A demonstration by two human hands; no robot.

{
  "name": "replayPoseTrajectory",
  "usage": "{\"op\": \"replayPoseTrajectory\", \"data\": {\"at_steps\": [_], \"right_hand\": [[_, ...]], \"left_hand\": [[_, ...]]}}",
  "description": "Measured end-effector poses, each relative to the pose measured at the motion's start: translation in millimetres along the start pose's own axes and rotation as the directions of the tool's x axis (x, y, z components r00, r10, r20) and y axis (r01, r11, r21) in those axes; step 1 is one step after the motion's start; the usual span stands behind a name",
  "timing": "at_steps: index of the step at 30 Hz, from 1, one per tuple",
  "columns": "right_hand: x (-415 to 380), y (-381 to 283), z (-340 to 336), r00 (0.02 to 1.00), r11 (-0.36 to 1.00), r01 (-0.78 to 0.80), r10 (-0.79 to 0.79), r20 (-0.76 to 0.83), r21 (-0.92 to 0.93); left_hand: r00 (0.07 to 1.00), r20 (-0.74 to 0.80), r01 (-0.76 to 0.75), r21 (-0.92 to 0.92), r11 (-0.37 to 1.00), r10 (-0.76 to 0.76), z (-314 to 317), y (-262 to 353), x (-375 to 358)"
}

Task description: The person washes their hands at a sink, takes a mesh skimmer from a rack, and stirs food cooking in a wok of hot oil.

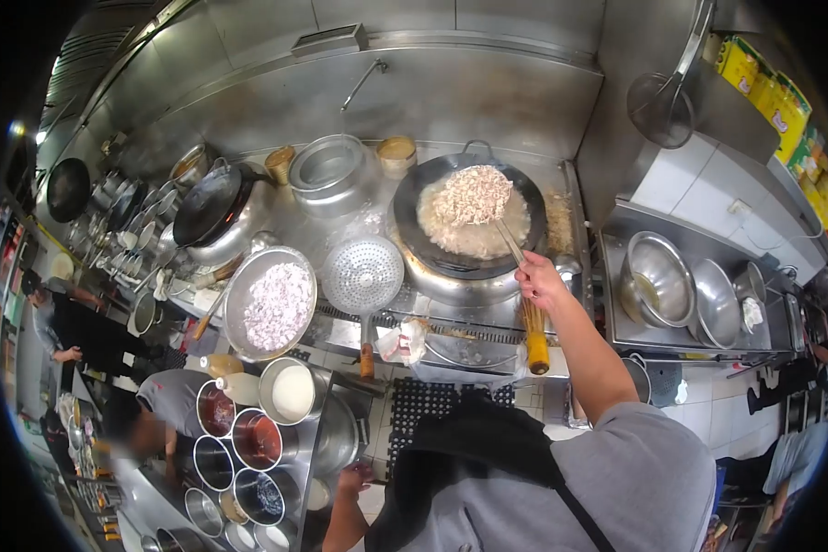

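Observation:
My right hand [541, 281] is closed around the handle of a long-handled scoop [509, 241]. Its head is hidden under a heap of pale, finely cut food [474, 195], raised over the black wok [409, 216]. More of the same pale pieces lie in cloudy liquid [460, 241] in the wok, which sits on a round steel burner. Just below my right hand is a bamboo-like bundle with a yellow end [536, 350]. Low beside the steel counter is my left hand [354, 476], small in view and with its fingers partly hidden.
Left of the wok are a perforated skimmer [363, 273] and a bowl of pinkish-white chopped food [269, 306]. Pots of red sauce [256, 438] and white powder [293, 393] stand on the left counter. Steel bowls [658, 279] sit at right. Another person [170, 405] bends at lower left.

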State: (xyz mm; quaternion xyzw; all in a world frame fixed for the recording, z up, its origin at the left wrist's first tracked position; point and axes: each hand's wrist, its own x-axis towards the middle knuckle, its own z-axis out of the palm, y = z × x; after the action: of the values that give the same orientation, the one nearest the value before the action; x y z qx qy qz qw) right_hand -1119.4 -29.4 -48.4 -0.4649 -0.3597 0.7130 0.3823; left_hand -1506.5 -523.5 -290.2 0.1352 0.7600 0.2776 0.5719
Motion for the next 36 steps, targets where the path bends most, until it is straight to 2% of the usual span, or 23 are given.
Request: {"op": "replayPoseTrajectory", "data": {"at_steps": [1, 4, 5, 8, 9, 12, 13, 16, 17, 18, 20, 23, 25, 30, 33, 35, 36], "right_hand": [[-4.1, -6.2, -0.3, 1.0, 1.0, -0.01, 0.009, -0.016, -0.021], [-20.0, -15.3, 6.1, 0.994, 0.986, 0.04, -0.055, -0.089, -0.16], [-22.0, -19.3, 3.2, 0.997, 0.966, 0.053, -0.063, -0.033, -0.251], [-31.5, -23.7, 15.3, 0.969, 0.903, 0.072, -0.164, -0.184, -0.424], [-32.1, -28.4, 15.4, 0.965, 0.846, 0.078, -0.197, -0.175, -0.527], [-19.6, -26.2, 9.0, 0.944, 0.799, 0.124, -0.278, -0.178, -0.588], [-17.3, -24.2, 11.1, 0.935, 0.842, 0.113, -0.27, -0.231, -0.528], [-15.1, -21.9, 5.3, 0.923, 0.756, 0.094, -0.31, -0.227, -0.648], [-19.9, -25.5, 4.2, 0.919, 0.635, 0.033, -0.322, -0.226, -0.772], [-17.0, -20.6, -3.4, 0.893, 0.522, 0.097, -0.421, -0.157, -0.847], [-8.2, -7.6, -21.5, 0.813, 0.259, 0.201, -0.581, 0.013, -0.945], [-41.7, -34.0, 5.9, 0.866, 0.286, 0.093, -0.495, -0.065, -0.954], [-40.0, -36.7, 4.7, 0.861, 0.267, 0.095, -0.506, -0.056, -0.959], [-33.2, -36.5, -7.7, 0.845, 0.254, 0.161, -0.535, 0.0, -0.954], [-33.0, -36.4, -14.8, 0.846, 0.264, 0.223, -0.531, 0.051, -0.938], [-28.2, -35.0, -24.2, 0.837, 0.24, 0.277, -0.536, 0.11, -0.93], [-25.4, -36.5, -26.4, 0.85, 0.265, 0.268, -0.518, 0.098, -0.926]], "left_hand": [[0.999, -0.01, -0.035, 0.06, 0.998, 0.036, 1.5, 21.1, -8.9], [0.997, 0.009, 0.072, -0.245, 0.967, -0.072, -16.9, -11.4, 32.4], [0.998, 0.016, 0.069, -0.26, 0.963, -0.067, -21.8, -18.9, 37.4], [0.987, -0.001, 0.157, -0.125, 0.98, -0.159, -27.8, -28.7, 39.8], [0.979, 0.022, 0.202, -0.057, 0.978, -0.201, -31.6, -31.2, 41.5], [0.97, 0.029, 0.242, -0.051, 0.969, -0.241, -38.6, -44.9, 49.2], [0.973, 0.038, 0.229, -0.052, 0.972, -0.227, -40.5, -46.4, 49.7], [0.979, 0.049, 0.198, -0.014, 0.98, -0.197, -39.9, -38.9, 47.1], [0.981, 0.044, 0.19, 0.024, 0.982, -0.191, -37.4, -31.5, 43.1], [0.982, 0.037, 0.182, 0.06, 0.981, -0.185, -36.6, -24.2, 38.7], [0.983, 0.053, 0.176, -0.006, 0.984, -0.176, -35.4, -23.0, 42.5], [0.987, 0.097, 0.134, -0.107, 0.985, -0.124, -36.7, -46.4, 73.1], [0.988, 0.115, 0.115, -0.141, 0.983, -0.099, -36.6, -44.6, 73.7], [0.993, 0.067, 0.107, -0.086, 0.991, -0.101, -24.8, -14.5, 66.9], [0.991, 0.119, 0.069, -0.133, 0.989, -0.053, -16.9, -1.4, 72.4], [0.997, 0.063, 0.035, 0.07, 0.997, -0.039, -3.4, 34.8, 49.6], [0.998, 0.043, 0.045, 0.084, 0.995, -0.049, 6.2, 49.3, 43.6]]}}
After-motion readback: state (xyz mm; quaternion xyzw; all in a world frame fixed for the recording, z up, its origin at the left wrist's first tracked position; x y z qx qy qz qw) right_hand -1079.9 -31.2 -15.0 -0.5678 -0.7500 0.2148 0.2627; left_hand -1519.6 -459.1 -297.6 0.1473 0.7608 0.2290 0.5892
